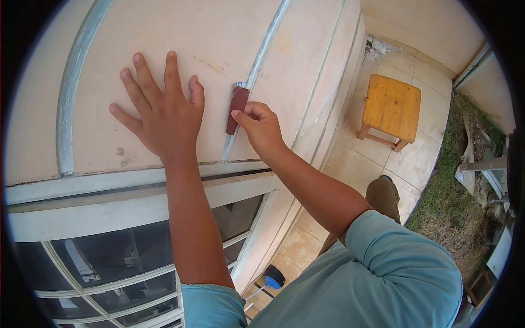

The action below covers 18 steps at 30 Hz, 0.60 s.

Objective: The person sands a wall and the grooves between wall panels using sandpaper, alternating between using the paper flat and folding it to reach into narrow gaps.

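My left hand (164, 112) lies flat against the pale pink wall (142, 27), its fingers spread and nothing held. To its right, my right hand (257, 123) pinches a dark red strip (238, 104), which looks like folded sandpaper, between thumb and fingers. The strip rests on a grey groove (268, 41) that runs along the wall. A small blue and white bit shows at the strip's top end. Another grey groove (74, 93) runs down the wall on the left.
Below the hands is a white-framed window (87, 218) with dark panes. A wooden stool (391, 106) stands on the tiled floor (404, 169) at the right, with grass (437, 213) beyond the tiles. A blue and black brush (274, 277) is near the wall's foot.
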Each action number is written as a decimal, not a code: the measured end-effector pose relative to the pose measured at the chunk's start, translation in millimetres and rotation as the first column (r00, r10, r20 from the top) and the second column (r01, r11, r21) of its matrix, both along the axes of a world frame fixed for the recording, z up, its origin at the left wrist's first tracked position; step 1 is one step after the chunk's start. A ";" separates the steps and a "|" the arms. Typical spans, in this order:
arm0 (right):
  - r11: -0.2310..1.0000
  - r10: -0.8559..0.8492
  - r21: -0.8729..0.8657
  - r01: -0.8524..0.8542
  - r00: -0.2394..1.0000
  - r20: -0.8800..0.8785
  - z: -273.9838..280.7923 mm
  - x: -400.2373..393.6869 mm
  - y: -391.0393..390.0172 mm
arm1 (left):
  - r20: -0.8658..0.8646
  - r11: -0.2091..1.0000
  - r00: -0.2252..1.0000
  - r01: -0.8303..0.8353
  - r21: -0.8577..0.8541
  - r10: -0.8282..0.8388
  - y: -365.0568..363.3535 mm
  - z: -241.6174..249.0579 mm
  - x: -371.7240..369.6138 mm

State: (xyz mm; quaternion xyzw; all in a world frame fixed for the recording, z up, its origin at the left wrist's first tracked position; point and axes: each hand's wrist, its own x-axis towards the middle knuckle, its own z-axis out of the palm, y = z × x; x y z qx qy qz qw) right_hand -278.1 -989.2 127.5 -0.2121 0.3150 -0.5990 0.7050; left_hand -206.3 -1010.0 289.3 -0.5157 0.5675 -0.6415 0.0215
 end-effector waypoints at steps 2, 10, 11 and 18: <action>0.998 0.068 0.003 -0.068 0.995 0.072 -0.7 2.8 -2.8 | -0.010 1.000 1.000 -0.014 -0.003 0.014 0.1 0.5 -1.5; 0.996 -0.092 -0.027 0.090 0.995 -0.040 -18.8 -26.7 -30.1 | -0.037 0.999 0.999 -0.023 0.031 0.024 4.9 2.7 -11.1; 0.995 -0.092 0.050 0.091 0.996 0.012 -23.0 -36.1 -43.6 | -0.056 0.999 0.998 -0.036 0.018 0.037 3.7 2.7 -10.7; 0.967 -0.250 -0.082 0.241 0.960 -0.126 -17.5 -48.2 -98.3 | -0.050 0.996 0.996 -0.081 -0.028 0.079 -1.8 -5.3 -4.8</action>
